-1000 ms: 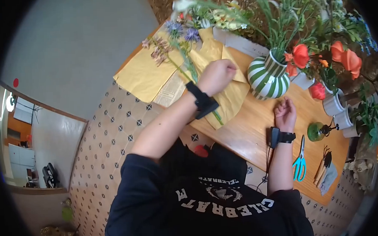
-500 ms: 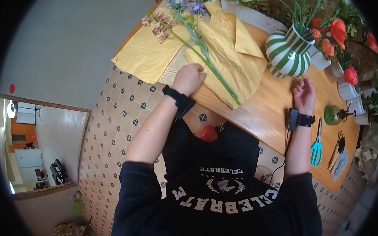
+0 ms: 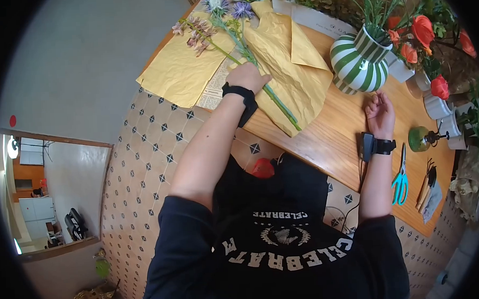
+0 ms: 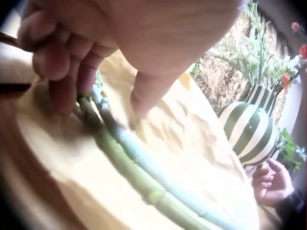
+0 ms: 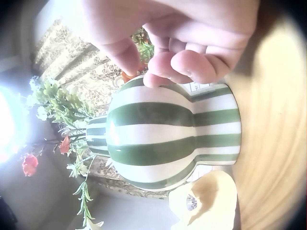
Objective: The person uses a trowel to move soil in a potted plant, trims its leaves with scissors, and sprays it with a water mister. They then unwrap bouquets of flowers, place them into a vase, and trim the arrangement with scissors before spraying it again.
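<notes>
My left hand [image 3: 247,78] lies over long green flower stems [image 3: 282,106] on yellow wrapping paper [image 3: 309,90]. In the left wrist view its bent fingers reach the stems [image 4: 148,189] on one side, while the thumb stands off on the other with a gap between. Beyond the hand, the stems carry purple thistle-like blooms [image 3: 241,10] and dusty pink blossoms [image 3: 196,39]. My right hand [image 3: 380,114] rests palm up on the table, fingers loosely curled around nothing. It is close by a green-and-white striped vase [image 3: 357,64] holding leafy stems.
A second yellow sheet [image 3: 180,72] and newsprint-patterned paper [image 3: 212,94] lie at the table's left. Near my right forearm are turquoise-handled scissors [image 3: 400,182], a green glass spray bottle [image 3: 418,139] and small garden tools [image 3: 425,189]. Orange-red flowers [image 3: 422,32] and white pots [image 3: 438,109] line the far side.
My left hand has moved from over the paper to the paper's edge, then back up over the stems. My right hand stays beside the vase. The head view has shifted.
</notes>
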Demonstrator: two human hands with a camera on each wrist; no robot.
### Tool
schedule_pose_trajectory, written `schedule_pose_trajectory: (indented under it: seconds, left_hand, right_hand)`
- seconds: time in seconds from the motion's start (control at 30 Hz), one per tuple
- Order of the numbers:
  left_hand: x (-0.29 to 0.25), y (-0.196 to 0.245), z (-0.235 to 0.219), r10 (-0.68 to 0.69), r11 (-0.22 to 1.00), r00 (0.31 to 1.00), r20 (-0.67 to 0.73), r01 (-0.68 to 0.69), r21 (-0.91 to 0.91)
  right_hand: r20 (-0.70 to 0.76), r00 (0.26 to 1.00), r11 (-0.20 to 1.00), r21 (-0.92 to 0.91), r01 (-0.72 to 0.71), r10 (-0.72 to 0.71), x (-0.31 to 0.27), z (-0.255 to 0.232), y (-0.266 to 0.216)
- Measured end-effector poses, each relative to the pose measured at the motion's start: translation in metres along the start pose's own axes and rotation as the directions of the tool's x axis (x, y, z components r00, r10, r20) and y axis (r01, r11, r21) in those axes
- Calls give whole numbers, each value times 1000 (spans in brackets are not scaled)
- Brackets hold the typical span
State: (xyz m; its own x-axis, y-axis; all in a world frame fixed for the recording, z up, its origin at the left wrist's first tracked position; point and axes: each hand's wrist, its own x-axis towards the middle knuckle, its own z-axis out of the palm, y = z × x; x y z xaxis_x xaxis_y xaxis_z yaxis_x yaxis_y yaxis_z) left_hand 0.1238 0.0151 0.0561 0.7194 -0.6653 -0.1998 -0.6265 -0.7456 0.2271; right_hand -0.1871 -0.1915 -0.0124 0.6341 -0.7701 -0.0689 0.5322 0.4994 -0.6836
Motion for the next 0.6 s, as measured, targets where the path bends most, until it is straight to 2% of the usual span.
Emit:
schedule_pose_trajectory:
  seconds: [0.03,0.2,0.3,0.33,0.37,0.43,0.47,0.57,0.6]
  left_hand:
    - [5,-1,5,1,999,1000,14,-2,42]
    - [14,-7,5,-41,997,996,73,46,-61]
    - [30,-30,20,-38,962,998,40,48,-268]
    - [35,-42,32,-11,930,997,-75,-17,-368]
    - [38,-52,36,-19,801,1000,23,29,-598]
    - [37,-68,37,44,393,978,206,172,-903]
    - [14,-58,12,67,262,955,290,263,-928]
    - [4,-63,13,53,-147,966,252,258,-955]
    - [2,-65,12,59,-181,963,263,270,-946]
  right_hand:
    - [-6,1000,1000,-4,2,-2,0,0,0]
    - [12,1000,1000,-6,7,-7,-1,-2,-2]
    - [-16,1000,1000,-10,-3,2,-2,0,-1]
    - [-16,1000,1000,-8,-3,3,-1,-1,-1]
    - [-18,1000,1000,-5,-5,5,-1,-2,0]
    - [-19,1000,1000,-1,-4,4,0,-3,0]
    - [-19,1000,1000,1,-2,2,0,-3,0]
    - [-22,1000,1000,7,-7,7,-1,-2,1]
    - [-21,1000,1000,7,-7,7,0,-1,1]
